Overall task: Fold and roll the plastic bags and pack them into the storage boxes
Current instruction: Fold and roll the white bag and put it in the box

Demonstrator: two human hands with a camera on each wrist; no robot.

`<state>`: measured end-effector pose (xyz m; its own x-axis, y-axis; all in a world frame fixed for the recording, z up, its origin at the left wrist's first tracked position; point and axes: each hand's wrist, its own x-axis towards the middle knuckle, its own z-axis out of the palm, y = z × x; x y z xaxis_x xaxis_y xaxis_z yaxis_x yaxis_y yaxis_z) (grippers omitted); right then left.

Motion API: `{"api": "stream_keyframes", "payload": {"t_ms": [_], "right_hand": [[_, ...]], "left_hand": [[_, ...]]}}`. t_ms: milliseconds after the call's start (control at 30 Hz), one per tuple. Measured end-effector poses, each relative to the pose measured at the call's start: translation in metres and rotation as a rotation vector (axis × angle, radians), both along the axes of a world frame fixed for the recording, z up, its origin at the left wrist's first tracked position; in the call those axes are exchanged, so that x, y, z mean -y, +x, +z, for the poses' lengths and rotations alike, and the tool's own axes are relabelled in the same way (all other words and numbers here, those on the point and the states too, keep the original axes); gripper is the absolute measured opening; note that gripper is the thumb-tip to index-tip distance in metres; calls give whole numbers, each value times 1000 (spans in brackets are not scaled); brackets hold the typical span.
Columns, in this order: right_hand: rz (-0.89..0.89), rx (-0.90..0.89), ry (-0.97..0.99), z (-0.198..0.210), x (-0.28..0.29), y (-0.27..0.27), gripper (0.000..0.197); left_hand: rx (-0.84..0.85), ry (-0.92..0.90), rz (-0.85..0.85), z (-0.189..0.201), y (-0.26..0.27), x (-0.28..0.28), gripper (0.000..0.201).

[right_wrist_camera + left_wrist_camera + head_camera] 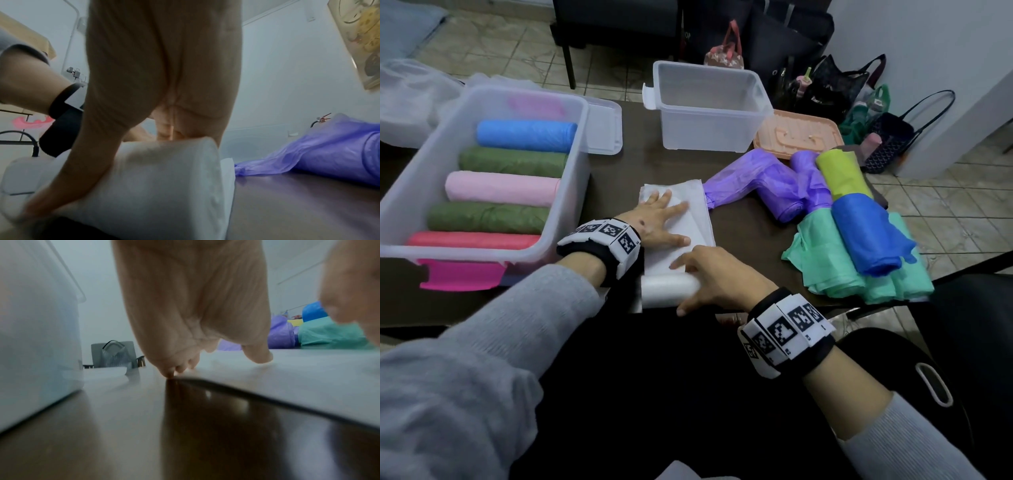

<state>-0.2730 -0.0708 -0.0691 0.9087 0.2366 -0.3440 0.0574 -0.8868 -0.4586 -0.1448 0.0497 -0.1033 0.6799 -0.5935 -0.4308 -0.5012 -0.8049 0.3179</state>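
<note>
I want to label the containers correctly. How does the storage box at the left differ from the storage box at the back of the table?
The left storage box holds rolled bags lying side by side; the back storage box looks empty. The left one has a pink latch, the back one a white latch. The left one is long and low, the back one more compact. Both are translucent, open and lidless.

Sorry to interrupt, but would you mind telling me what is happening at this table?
A person is rolling a white plastic bag on the table. The left hand presses its flat part down while the right hand rolls the near end. The left box holds six rolls; the far box looks empty.
</note>
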Motion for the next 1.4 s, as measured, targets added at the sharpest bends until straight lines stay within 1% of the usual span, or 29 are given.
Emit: {"api": "stream_keyframes", "payload": {"t_ms": [33,67,133,200,267,333,367,433,533,633,700,833,867,933,1033,1133,1300,1400], "right_hand": [[-38,-9,46,1,1,0,69],[-69,-14,78,2,2,1,68],[-86,-21,67,3,5,6,56],[-78,-39,53,4,7,12,47],[-72,-56,58,4,10,17,45],[-72,-80,61,1,12,22,48],[-71,-83,50,-1,13,24,50],[-56,-70,2,-6,16,28,51],[-49,-88,-24,-8,19,31,51],[-136,-59,94,-9,23,32,48],[-181,-7,127,-8,23,32,43],[-120,157,-20,-6,14,29,34],[-104,167,-68,-4,12,26,33],[-54,158,-157,-2,9,19,38],[7,171,-245,-4,7,3,51],[9,211,-249,-12,5,-9,49],[-22,29,-140,-3,12,-2,42],[6,-67,-134,5,14,11,41]], "left_hand": [[10,-2,7,2,0,1,83],[33,2,17,4,1,3,83],[92,-21,51,12,-1,6,77],[117,-131,121,24,-9,8,56],[146,-239,175,34,-20,9,34],[124,-262,217,43,-31,6,20],[105,-253,238,46,-36,4,18],[68,-228,262,53,-46,-4,20],[40,-220,216,57,-60,-13,24],[29,-171,160,55,-71,-18,35],[36,-137,146,52,-74,-17,42],[94,-74,126,50,-74,-11,52],[122,-45,109,50,-75,-9,54],[152,2,79,52,-73,-5,53],[116,54,59,55,-67,0,46],[30,109,9,57,-61,4,45],[-184,169,-24,58,-48,3,42],[-234,150,-1,58,-41,0,43]]}}
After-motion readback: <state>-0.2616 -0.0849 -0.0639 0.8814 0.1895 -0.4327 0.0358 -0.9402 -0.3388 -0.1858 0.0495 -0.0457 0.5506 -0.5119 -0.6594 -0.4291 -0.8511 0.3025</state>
